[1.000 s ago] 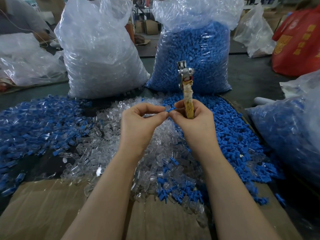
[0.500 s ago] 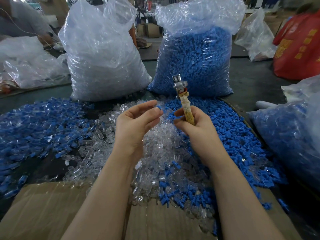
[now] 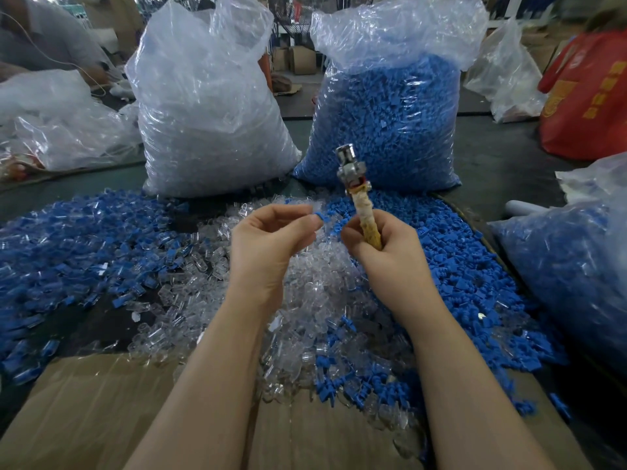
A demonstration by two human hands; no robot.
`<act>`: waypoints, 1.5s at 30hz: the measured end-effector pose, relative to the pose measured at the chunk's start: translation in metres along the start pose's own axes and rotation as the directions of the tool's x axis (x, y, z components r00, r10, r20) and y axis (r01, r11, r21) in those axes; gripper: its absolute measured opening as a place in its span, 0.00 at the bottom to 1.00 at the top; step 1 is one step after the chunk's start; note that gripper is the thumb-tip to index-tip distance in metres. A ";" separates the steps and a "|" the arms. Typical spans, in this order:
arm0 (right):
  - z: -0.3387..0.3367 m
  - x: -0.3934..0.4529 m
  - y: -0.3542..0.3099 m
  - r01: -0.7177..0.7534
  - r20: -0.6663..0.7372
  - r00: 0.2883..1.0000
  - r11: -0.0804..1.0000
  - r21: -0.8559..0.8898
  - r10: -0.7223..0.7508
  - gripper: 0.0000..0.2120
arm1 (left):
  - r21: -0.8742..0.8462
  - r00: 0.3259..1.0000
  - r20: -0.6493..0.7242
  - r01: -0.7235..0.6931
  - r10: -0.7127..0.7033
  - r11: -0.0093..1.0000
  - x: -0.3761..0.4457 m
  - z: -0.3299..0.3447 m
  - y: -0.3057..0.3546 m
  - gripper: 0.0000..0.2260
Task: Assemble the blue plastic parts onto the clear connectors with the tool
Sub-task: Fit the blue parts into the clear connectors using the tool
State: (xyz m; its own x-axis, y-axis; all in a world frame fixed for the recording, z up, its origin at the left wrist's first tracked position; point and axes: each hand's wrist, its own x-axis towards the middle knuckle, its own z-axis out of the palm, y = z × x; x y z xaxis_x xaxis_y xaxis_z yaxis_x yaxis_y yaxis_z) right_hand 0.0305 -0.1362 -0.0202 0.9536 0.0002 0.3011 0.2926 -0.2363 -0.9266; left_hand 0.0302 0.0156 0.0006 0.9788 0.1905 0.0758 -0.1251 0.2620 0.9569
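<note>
Head view: left hand [image 3: 271,239] pinching a blue part [image 3: 320,217] at fingertips; right hand [image 3: 383,245] gripping upright tool [image 3: 359,205]. Hands apart above the clear connectors [image 3: 325,286]. Advisable: square part to connector before pressing.

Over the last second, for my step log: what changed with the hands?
The left hand drew leftward away from the right hand, opening a gap, and now pinches a blue part at its fingertips. The right hand still grips the tool upright; the piles are unchanged.
</note>
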 end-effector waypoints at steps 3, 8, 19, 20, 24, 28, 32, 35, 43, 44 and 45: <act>0.003 0.000 -0.003 0.027 -0.056 0.998 1.000 -0.001 -0.027 0.06 | 0.094 0.998 0.048 -0.037 0.033 0.995 -0.003 0.004 -0.003 0.07; 0.003 0.000 0.000 0.024 -0.071 0.997 1.000 0.001 -0.024 0.06 | 0.159 0.996 0.073 -0.067 0.056 0.985 -0.005 0.008 -0.007 0.05; 0.008 0.000 0.000 0.008 -0.086 0.996 1.000 -0.012 -0.009 0.09 | 0.196 0.992 0.080 -0.116 0.102 0.974 -0.002 0.006 -0.009 0.05; 0.008 0.000 -0.001 0.005 -0.088 0.996 1.000 -0.003 -0.005 0.09 | 0.196 0.991 0.081 -0.119 0.105 0.973 -0.002 0.006 -0.009 0.06; 0.008 -0.001 -0.001 -0.004 -0.090 0.996 1.000 -0.001 0.004 0.10 | 0.196 0.989 0.091 -0.136 0.120 0.971 -0.002 0.007 -0.010 0.06; 0.008 -0.001 -0.001 -0.017 -0.093 0.995 1.000 0.016 0.018 0.09 | 0.191 0.983 0.123 -0.157 0.136 0.969 -0.003 0.008 -0.009 0.09; 0.007 -0.001 -0.001 -0.017 -0.088 0.996 1.000 0.006 0.017 0.09 | 0.173 0.982 0.135 -0.157 0.134 0.972 -0.003 0.007 -0.009 0.10; 0.008 -0.001 -0.002 -0.022 -0.094 0.995 1.000 0.006 0.023 0.09 | 0.172 0.981 0.131 -0.163 0.142 0.971 -0.003 0.008 -0.009 0.09; 0.010 -0.001 -0.003 -0.032 -0.097 0.995 0.999 0.014 0.034 0.10 | 0.169 0.978 0.122 -0.187 0.167 0.968 -0.005 0.009 -0.009 0.09; 0.010 -0.001 -0.003 -0.032 -0.100 0.995 0.999 0.010 0.033 0.10 | 0.169 0.978 0.123 -0.189 0.169 0.967 -0.005 0.009 -0.009 0.09; 0.010 -0.001 -0.003 -0.030 -0.101 0.994 1.000 0.005 0.031 0.10 | 0.168 0.978 0.124 -0.189 0.170 0.967 -0.005 0.009 -0.009 0.09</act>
State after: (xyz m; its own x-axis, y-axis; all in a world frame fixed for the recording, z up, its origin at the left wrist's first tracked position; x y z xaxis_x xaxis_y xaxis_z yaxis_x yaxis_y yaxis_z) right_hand 0.0296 -0.1257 -0.0202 0.9500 -0.1052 0.2939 0.2641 -0.2311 -0.9364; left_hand 0.0280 0.0043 -0.0057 0.9558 0.1137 0.2710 -0.2787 0.0584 0.9586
